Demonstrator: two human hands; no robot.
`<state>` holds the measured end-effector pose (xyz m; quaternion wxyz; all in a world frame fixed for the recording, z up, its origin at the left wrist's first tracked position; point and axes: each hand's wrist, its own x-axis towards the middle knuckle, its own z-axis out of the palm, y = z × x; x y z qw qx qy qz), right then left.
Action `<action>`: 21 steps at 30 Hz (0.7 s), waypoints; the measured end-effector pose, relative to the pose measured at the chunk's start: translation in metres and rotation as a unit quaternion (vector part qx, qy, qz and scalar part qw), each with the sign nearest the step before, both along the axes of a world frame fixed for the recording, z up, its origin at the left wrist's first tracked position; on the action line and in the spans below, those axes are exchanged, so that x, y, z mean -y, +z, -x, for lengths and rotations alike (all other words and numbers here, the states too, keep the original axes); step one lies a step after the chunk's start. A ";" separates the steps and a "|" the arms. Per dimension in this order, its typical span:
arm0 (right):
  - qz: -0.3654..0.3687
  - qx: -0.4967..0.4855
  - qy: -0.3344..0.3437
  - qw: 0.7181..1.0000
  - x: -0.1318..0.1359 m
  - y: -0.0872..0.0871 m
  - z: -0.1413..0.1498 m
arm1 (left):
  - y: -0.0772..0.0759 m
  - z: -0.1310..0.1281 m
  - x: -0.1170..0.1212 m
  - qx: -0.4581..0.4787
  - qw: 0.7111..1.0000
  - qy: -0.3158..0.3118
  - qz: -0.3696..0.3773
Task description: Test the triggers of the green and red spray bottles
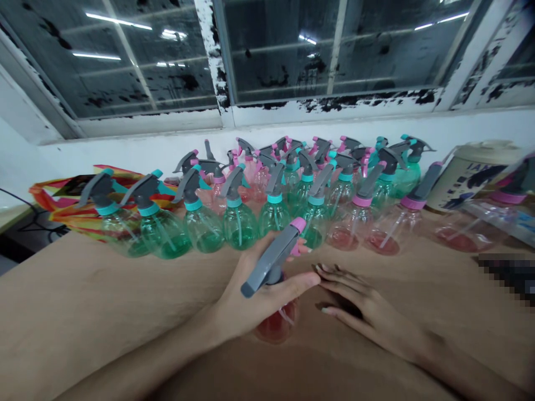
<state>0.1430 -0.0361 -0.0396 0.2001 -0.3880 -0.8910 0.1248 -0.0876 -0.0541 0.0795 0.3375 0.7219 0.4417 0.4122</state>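
Holding a spray bottle of red liquid [273, 328] clamped in left hand [246, 295], closing around its neck and upper body below a grey trigger head [270, 259]; pointing its pink nozzle [298, 224] toward the far edge of the bench [137, 312]. Keeping it mid-width, between the bottle row and the near edge; unable to tell if lifted or resting. Resting right hand [361, 295] palm down just right of it, empty, with fingers slightly spread; bringing its fingertips close to left thumb, contact unclear. Seeing green-filled bottles [240, 231] lining up from far left corner to middle, teal-collared; pink-collared bottles [384, 236] continuing toward the right edge; more bottles [321, 147] crowding behind, near the wall. Noting a bright patterned bag [75, 209] lying at far left corner, a white lettered container [468, 172] standing toward far right corner, a pixelated dark object [510, 273] sitting by the right edge
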 end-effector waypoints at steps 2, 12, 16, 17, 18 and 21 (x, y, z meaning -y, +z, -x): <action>-0.005 -0.006 0.004 1.000 0.000 -0.001 -0.001 | 0.000 0.000 0.000 -0.020 1.000 0.009 -0.008; -0.005 -0.012 0.002 1.000 -0.001 -0.004 -0.001 | 0.000 0.000 0.001 0.005 0.999 0.024 -0.026; -0.014 0.009 -0.001 1.000 -0.001 -0.004 -0.001 | 0.002 0.000 0.000 -0.020 0.998 0.027 -0.050; -0.016 0.012 -0.003 1.000 -0.001 -0.004 -0.001 | 0.002 0.000 0.000 -0.014 0.998 0.026 -0.055; -0.018 0.016 -0.004 1.000 -0.001 -0.004 -0.001 | 0.002 0.000 -0.001 -0.008 0.998 0.027 -0.059; -0.018 0.021 -0.003 1.000 0.000 -0.004 -0.001 | -0.003 0.000 -0.001 -0.019 0.996 0.053 -0.068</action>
